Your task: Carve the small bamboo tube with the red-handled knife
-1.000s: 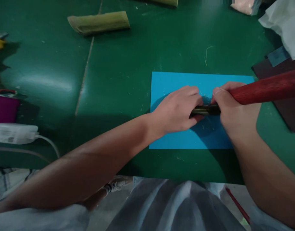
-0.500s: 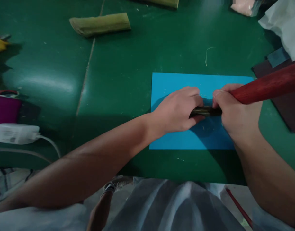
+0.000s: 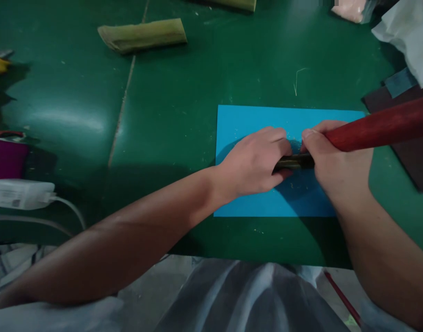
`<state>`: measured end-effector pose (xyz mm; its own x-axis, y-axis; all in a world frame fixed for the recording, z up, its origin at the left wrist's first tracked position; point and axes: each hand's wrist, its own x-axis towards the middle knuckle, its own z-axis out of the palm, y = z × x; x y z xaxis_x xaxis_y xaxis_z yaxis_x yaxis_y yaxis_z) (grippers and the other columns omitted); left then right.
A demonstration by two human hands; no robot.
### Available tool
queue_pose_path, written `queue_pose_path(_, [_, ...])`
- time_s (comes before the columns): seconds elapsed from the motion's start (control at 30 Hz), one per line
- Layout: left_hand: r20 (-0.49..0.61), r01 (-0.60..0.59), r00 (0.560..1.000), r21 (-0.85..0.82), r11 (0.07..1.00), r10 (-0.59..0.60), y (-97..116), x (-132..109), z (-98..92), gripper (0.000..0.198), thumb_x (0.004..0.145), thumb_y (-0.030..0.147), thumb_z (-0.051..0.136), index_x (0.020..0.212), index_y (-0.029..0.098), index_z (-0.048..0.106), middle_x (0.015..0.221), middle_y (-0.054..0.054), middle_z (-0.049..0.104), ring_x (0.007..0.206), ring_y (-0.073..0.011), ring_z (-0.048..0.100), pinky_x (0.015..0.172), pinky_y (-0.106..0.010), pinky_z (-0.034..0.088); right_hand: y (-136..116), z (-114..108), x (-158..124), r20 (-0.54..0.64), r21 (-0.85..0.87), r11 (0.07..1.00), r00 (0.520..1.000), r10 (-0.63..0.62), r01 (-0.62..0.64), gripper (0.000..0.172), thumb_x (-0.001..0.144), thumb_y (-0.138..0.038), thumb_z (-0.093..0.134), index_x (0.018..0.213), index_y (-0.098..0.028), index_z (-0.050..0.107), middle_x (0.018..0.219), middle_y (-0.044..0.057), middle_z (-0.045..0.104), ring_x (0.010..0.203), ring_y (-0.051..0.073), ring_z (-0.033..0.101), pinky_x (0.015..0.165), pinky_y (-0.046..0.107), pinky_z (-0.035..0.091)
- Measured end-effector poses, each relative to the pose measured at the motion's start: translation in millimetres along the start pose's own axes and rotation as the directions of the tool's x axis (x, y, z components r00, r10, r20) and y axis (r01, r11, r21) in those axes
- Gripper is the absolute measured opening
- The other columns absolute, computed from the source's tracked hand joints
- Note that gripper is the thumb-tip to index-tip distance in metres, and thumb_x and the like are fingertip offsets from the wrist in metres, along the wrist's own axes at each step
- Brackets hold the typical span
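Note:
My left hand [image 3: 258, 161] is closed around a short, dark brownish-green strip [image 3: 294, 161], which looks like a piece of bamboo or stem. The strip lies over a bright blue sheet [image 3: 239, 122], and its far end runs under my right hand. My right hand [image 3: 339, 157] is wrapped round a tool with a thick red wooden handle [image 3: 384, 125] that slants up to the right. The tool's working end is hidden by my fingers. Fine pale shavings [image 3: 292, 136] are scattered on the blue sheet between the two hands.
On the green table [image 3: 177, 120] lie a split bamboo-like piece [image 3: 142, 36] and another [image 3: 239, 3] at the top edge. A white charger [image 3: 21, 193] with its cable and a purple box [image 3: 7, 159] sit left. Dark flat sheets [image 3: 410, 152] and white paper [image 3: 408, 41] are right.
My right hand and the red handle have shifted slightly left, toward my left hand. Below the table, a leg seen earlier has gone from view.

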<state>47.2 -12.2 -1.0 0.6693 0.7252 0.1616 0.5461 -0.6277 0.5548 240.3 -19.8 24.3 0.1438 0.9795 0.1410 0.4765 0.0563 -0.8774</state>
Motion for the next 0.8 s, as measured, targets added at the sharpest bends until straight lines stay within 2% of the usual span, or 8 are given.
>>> queue_pose_path(0.17, [-0.003, -0.012, 1.0, -0.007, 1.0, 0.012, -1.5, -1.0, 0.3, 0.013, 0.101, 0.026, 0.069, 0.112, 0.02, 0.075, 0.108, -0.011, 0.075, 0.106, -0.0301, 0.073, 0.091, -0.044, 0.059, 1.9, -1.6, -1.8, 0.02, -0.006, 1.0, 0.999, -0.029, 0.029, 0.032, 0.09, -0.022, 0.075, 0.063, -0.03, 0.059, 0.065, -0.003, 0.055, 0.067, 0.021, 0.061, 0.078, 0.04, 0.055])
queue_pose_path(0.3, [-0.023, -0.036, 0.999, -0.04, 0.999, 0.036, -4.8, -0.3, 1.0, 0.016, 0.104, 0.027, 0.07, 0.116, 0.018, 0.076, 0.111, -0.011, 0.077, 0.109, -0.0301, 0.074, 0.097, -0.045, 0.059, -5.9, -2.4, -3.9, 0.022, 0.081, 0.996, 0.999, 0.023, -0.025, 0.039, 0.086, -0.019, 0.075, 0.054, -0.03, 0.055, 0.057, -0.004, 0.049, 0.056, 0.019, 0.052, 0.06, 0.038, 0.047])
queue_pose_path(0.37, [-0.023, -0.035, 0.999, -0.044, 0.998, 0.034, -5.7, 0.3, 1.1, 0.017, 0.104, 0.027, 0.071, 0.116, 0.017, 0.077, 0.109, -0.012, 0.077, 0.11, -0.0308, 0.074, 0.097, -0.046, 0.059, -8.2, -1.6, -4.5, 0.003, 0.119, 0.992, 0.999, 0.05, -0.05, 0.037, 0.083, -0.016, 0.073, 0.053, -0.031, 0.058, 0.055, -0.004, 0.047, 0.055, 0.019, 0.052, 0.057, 0.037, 0.046])
queue_pose_path(0.53, [-0.027, -0.02, 0.999, -0.024, 1.0, 0.02, -5.6, 1.2, 1.2, 0.016, 0.101, 0.027, 0.072, 0.112, 0.018, 0.077, 0.103, -0.01, 0.077, 0.109, -0.0324, 0.074, 0.092, -0.046, 0.058, -2.5, 3.3, -5.8, -0.04, 0.112, 0.994, 0.999, 0.02, -0.015, 0.034, 0.088, -0.026, 0.079, 0.061, -0.031, 0.059, 0.061, -0.003, 0.051, 0.064, 0.022, 0.06, 0.069, 0.039, 0.056])
queue_pose_path(0.67, [-0.024, -0.016, 1.0, -0.025, 1.0, 0.015, -5.5, 1.6, 1.6, 0.016, 0.101, 0.028, 0.07, 0.112, 0.018, 0.077, 0.1, -0.01, 0.077, 0.107, -0.0321, 0.074, 0.091, -0.046, 0.058, 1.4, 3.2, -5.7, -0.066, 0.017, 1.0, 0.998, -0.005, 0.006, 0.032, 0.089, -0.032, 0.078, 0.062, -0.032, 0.06, 0.065, 0.0, 0.061, 0.068, 0.024, 0.061, 0.07, 0.04, 0.059])
queue_pose_path(0.8, [-0.014, -0.02, 1.0, -0.023, 1.0, 0.02, -5.2, 2.5, 0.8, 0.016, 0.101, 0.028, 0.071, 0.111, 0.018, 0.078, 0.1, -0.01, 0.077, 0.107, -0.0323, 0.074, 0.093, -0.046, 0.058, -2.6, -0.2, -4.9, -0.027, -0.026, 1.0, 1.0, -0.003, 0.002, 0.029, 0.087, -0.031, 0.076, 0.061, -0.033, 0.062, 0.065, 0.0, 0.062, 0.07, 0.025, 0.062, 0.073, 0.041, 0.06])
